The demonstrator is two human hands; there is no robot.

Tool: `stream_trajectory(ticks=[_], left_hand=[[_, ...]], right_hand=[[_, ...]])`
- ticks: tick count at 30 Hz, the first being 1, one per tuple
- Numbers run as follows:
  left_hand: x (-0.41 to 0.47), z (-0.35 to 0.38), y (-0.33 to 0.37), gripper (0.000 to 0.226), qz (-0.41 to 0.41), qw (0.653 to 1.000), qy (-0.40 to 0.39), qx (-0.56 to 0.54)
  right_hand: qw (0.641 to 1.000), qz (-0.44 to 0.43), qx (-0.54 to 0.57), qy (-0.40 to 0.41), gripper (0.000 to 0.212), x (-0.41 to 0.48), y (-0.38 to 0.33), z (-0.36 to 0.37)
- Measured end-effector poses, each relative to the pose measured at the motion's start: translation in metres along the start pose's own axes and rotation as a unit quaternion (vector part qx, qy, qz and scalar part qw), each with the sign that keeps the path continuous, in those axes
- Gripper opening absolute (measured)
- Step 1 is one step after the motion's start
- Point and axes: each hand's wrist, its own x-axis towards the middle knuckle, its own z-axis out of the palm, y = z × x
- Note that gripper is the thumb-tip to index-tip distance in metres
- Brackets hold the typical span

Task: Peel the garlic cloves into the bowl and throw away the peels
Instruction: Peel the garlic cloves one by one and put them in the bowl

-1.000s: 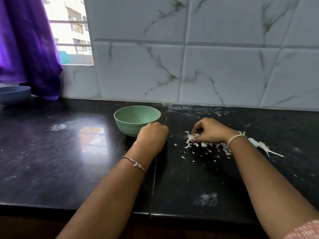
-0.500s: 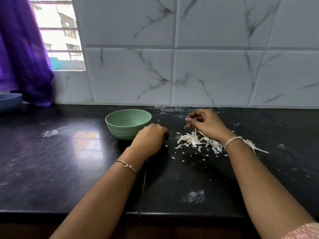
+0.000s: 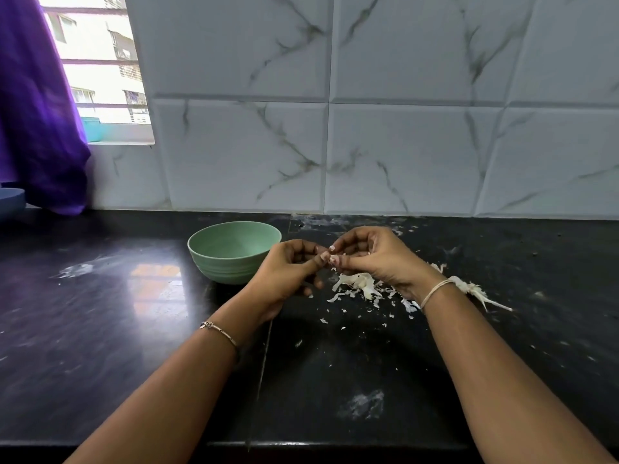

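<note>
Head view, from the left: a purple curtain point(image 3: 40, 112) hangs by the window with the edge of a blue dish point(image 3: 10, 202) under it, then comes a stretch of black countertop point(image 3: 134, 329). The green bowl point(image 3: 234, 251) stands upright toward the wall. I can make out no cloves in the part of its inside that shows.

The left hand point(image 3: 288, 272) hangs just beside the bowl's right rim, above the counter. Its fingers are curled, and thumb and forefinger pinch a small pale garlic clove point(image 3: 330, 255), most of it hidden. The right hand point(image 3: 378, 259) meets it fingertip to fingertip, also curled, nipping at the same clove.

Below and right of the hands lies a loose heap of peels point(image 3: 358, 286), with flecks scattered round it and a papery stalk piece point(image 3: 482, 296) past the right wrist.

This looks like the peeling step, with skin being picked off. Next, I'd guess, the bare clove needs a short carry left and a drop into the bowl. The peels are not yet gathered and binned.
</note>
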Motion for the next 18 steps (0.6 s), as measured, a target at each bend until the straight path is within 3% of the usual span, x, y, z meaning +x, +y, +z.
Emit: stream_trajectory(ticks=[6,9,12,15,18], left_hand=[[0.002,-0.001,-0.006,0.019,-0.026,0.997,-0.025,0.074],[0.005,-0.001,-0.012,0.024,-0.015,0.990,-0.008,0.137],[0.008,0.001,-0.015,0.027,0.006,0.983,0.023,0.180],[0.011,0.001,-0.018,0.027,0.024,0.978,0.051,0.200],[0.012,0.003,-0.022,0.027,0.033,0.977,0.058,0.202]], right_hand=[[0.998,0.038,-0.020,-0.045,0.017,0.000,0.003,-0.016],[0.987,0.063,-0.104,-0.107,0.015,-0.005,-0.010,-0.027],[0.969,0.031,-0.200,-0.139,0.020,-0.007,-0.046,-0.041],[0.972,-0.032,-0.200,-0.123,0.021,-0.007,-0.087,-0.052],[0.953,-0.021,-0.261,-0.152,0.017,-0.006,-0.068,-0.036]])
